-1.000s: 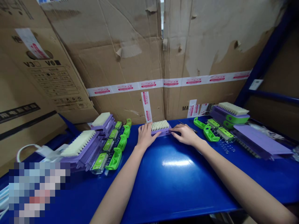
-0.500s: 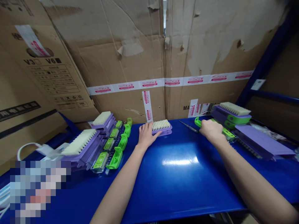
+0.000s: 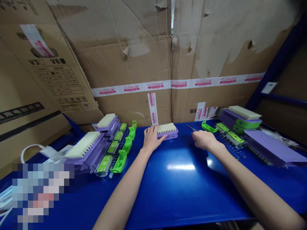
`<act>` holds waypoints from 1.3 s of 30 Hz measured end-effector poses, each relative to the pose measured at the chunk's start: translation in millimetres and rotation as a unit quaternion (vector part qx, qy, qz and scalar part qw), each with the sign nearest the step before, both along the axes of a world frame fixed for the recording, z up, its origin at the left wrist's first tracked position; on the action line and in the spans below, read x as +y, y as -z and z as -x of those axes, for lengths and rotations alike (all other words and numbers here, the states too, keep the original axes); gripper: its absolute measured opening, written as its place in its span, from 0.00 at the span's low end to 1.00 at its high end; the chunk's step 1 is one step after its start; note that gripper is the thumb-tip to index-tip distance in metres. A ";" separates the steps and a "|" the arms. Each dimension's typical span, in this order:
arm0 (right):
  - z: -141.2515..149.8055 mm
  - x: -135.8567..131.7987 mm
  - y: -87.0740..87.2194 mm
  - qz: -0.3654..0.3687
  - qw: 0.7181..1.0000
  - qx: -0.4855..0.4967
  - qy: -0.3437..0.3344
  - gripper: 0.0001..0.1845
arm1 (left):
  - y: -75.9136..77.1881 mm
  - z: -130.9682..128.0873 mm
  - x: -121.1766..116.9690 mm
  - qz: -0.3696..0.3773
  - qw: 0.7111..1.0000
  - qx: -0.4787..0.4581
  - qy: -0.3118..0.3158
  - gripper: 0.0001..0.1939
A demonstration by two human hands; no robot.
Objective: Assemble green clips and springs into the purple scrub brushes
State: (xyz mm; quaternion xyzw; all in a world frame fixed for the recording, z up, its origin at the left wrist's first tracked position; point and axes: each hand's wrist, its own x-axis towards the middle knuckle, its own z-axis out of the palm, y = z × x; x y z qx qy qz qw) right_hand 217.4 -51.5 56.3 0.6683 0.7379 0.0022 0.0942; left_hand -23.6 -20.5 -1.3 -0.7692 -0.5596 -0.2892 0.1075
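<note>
A purple brush piece with pale bristles [image 3: 167,128] lies bristles up near the back of the table. My left hand [image 3: 152,138] grips its left end, thumb along the front side and fingers over the far side. To the right of it, my right hand [image 3: 203,139] is closed around the handle of a thin screwdriver [image 3: 190,126]. The metal shaft points away to the back left; most of the handle is hidden under the fingers. Just beyond the right hand lies an empty-looking bright green cover [image 3: 209,127].
Stacked purple brush parts [image 3: 83,145] stand at the left, beside green-topped clear pieces [image 3: 105,164], small springs or screws, and a row of green covers [image 3: 120,161]. More purple brush parts [image 3: 275,145] and green-topped pieces [image 3: 235,139] lie right. Cardboard [image 3: 124,70] walls the back.
My right hand has moved left from the green cover and clear pieces to the screwdriver and closed on it. My left hand stays on the brush piece.
</note>
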 end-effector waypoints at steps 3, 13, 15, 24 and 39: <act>11.9 -1.5 7.0 -0.036 0.997 0.028 -0.055 0.13 | 0.4 0.0 0.0 -0.001 1.000 0.002 -0.002 0.32; 12.5 15.6 30.0 -0.117 0.947 0.288 -0.084 0.14 | 0.3 -0.3 0.2 -0.008 1.000 0.004 -0.003 0.32; 9.0 22.1 34.8 -0.129 0.913 0.384 -0.052 0.13 | 0.4 -0.3 0.1 -0.009 1.000 0.002 -0.002 0.32; -2.2 31.9 38.1 0.014 0.712 0.687 0.145 0.18 | -0.8 -0.4 -0.9 -0.003 1.000 -0.003 0.001 0.32; -10.7 42.3 48.7 -0.111 0.828 0.525 0.159 0.15 | -0.8 -0.6 -1.0 -0.002 1.000 -0.003 0.002 0.31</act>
